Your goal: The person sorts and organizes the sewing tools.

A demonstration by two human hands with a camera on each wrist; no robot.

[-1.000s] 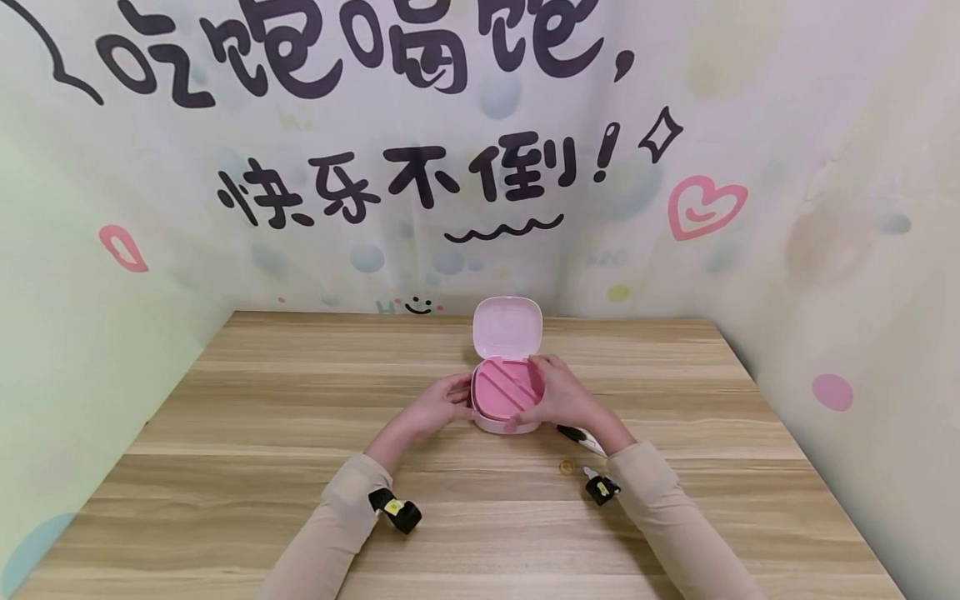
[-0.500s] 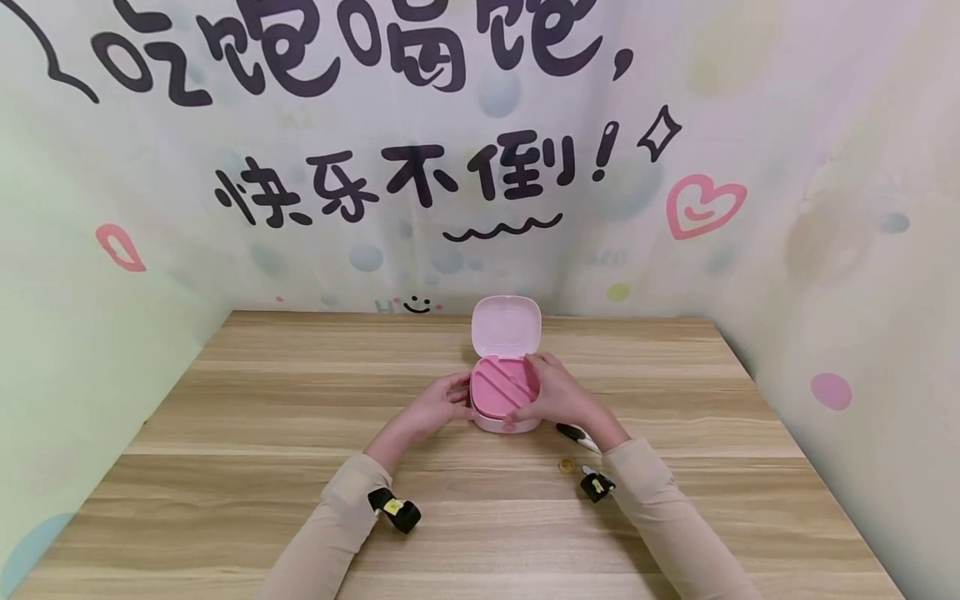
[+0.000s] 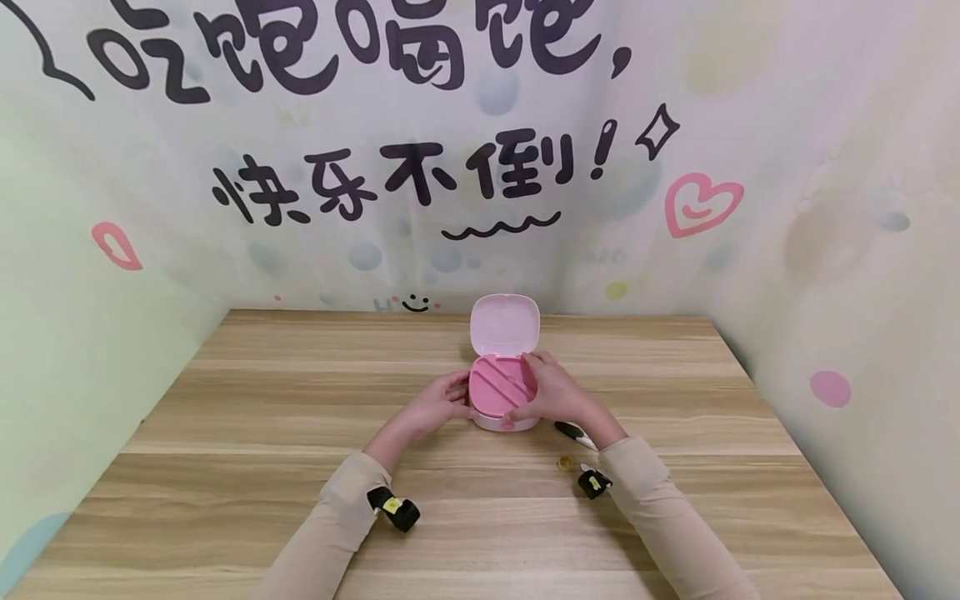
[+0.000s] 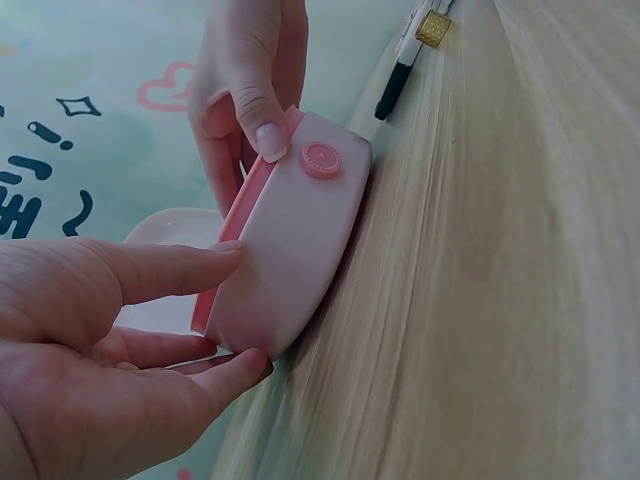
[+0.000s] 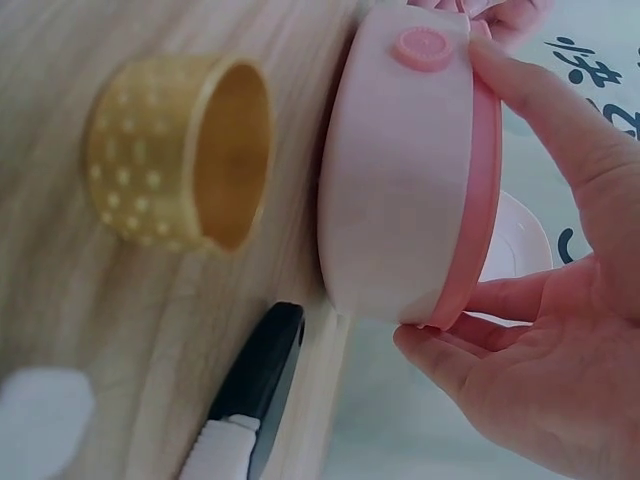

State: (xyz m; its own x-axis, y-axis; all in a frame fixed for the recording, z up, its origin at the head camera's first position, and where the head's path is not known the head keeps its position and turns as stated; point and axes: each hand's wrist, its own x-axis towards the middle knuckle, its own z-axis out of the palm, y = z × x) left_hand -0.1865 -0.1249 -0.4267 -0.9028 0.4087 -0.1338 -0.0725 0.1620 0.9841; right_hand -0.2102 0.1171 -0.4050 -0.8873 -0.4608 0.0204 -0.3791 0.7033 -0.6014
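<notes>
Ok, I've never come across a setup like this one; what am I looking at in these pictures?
No robot here: a person works with two bare hands. The widest picture comes from a camera worn on the head; the other two come from cameras on the left and right wrists, each looking at that hand's work.

On the wooden table sits a pink box, its lid open, with a deeper-pink tray at its top. The left hand holds the box's left side. The right hand grips the tray's edge on the right. Nearby lie a gold dotted ring and a black-and-white tool.
</notes>
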